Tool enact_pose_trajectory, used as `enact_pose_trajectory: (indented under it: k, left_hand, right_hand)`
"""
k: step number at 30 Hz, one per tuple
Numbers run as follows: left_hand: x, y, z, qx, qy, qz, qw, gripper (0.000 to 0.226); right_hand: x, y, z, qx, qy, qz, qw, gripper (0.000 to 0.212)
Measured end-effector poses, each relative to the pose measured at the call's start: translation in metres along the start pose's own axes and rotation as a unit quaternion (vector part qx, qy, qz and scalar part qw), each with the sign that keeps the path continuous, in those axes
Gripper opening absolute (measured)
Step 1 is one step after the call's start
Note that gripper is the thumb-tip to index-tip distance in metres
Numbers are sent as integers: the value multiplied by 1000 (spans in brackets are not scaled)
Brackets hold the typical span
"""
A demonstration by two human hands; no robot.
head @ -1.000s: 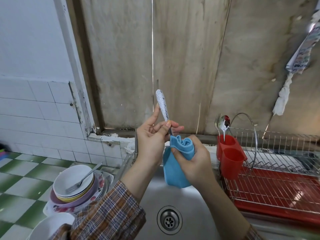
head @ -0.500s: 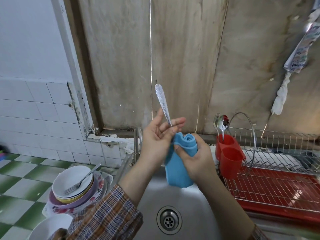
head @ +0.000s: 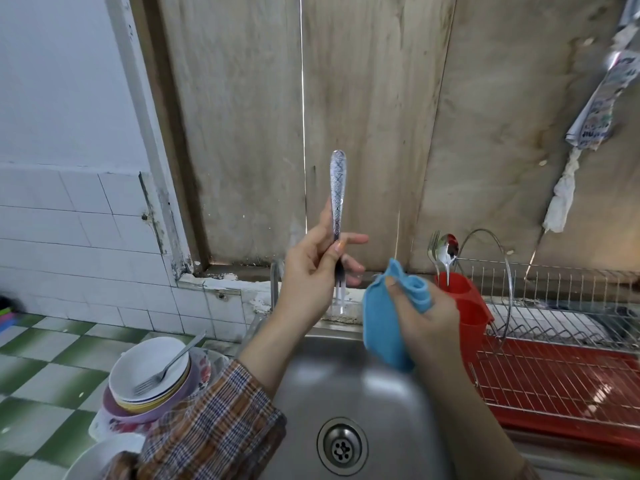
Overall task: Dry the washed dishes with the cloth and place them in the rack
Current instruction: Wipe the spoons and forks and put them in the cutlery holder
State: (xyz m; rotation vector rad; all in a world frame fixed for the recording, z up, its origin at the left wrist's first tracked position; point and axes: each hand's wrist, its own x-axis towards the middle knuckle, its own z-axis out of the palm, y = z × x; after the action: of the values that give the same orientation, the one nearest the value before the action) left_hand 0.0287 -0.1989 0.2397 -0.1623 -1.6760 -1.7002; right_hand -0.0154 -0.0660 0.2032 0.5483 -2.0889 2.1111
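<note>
1. Kitchen sink station: stainless sink (head: pixel 346 382) in the centre, plywood boards (head: pixel 374 116) behind it, white tile wall (head: pixel 69 237) to the left, green-and-white checkered counter (head: pixel 45 368) at lower left.
2. Left hand (head: pixel 311 275): thumb and curled fingers pinch the held fork (head: pixel 337 188) at its lower shaft; index and one more finger stick out to the right behind it.
3. Held fork is upright above the back edge of the sink, patterned handle up, tines down and blurred.
4. Right hand (head: pixel 426 317): fingers and thumb are closed on the bunched blue cloth (head: pixel 381 327); most of the cloth hangs below the fist, over the sink.
5. Cloth sits near the tines, on their right, not touching them.
6. Wire rack (head: pixel 554 341) is at the right of the sink on a red tray (head: pixel 571 417); its wire slots hold no dishes.
7. Red cutlery holder (head: pixel 464 306) hangs on the rack's near-left end, just behind the right hand. It holds a spoon (head: pixel 447 247) and a rack fork (head: pixel 433 247), both upright with heads up.
8. Bowl stack (head: pixel 149 379) stands on the counter at left, with a spare fork (head: pixel 169 365) lying tilted in the top bowl.
9. Plaid sleeve (head: pixel 214 431) covers the left forearm.
</note>
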Motion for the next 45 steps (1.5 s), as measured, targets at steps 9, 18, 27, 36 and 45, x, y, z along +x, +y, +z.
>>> enact_pose_trajectory:
  k: [9,18,27,36,45]
  left_hand:
    - [-23,-5,3,131,-75,3,989,38]
    - [-40,2,2,73,-137,0,988,36]
    - [-53,-5,-24,243,-121,72,960,45]
    - [-53,-1,-23,267,-120,96,951,44]
    - [-48,9,-39,348,-151,131,916,46]
  right_hand:
    - [12,-31,1,206,-29,-74,975,29]
    - [20,-46,15,98,10,-130,987,22]
    - [19,-44,17,159,-23,-123,979,25]
    - [23,-44,15,134,-23,-140,981,18]
    - [33,-50,-6,-24,-182,-136,974,24]
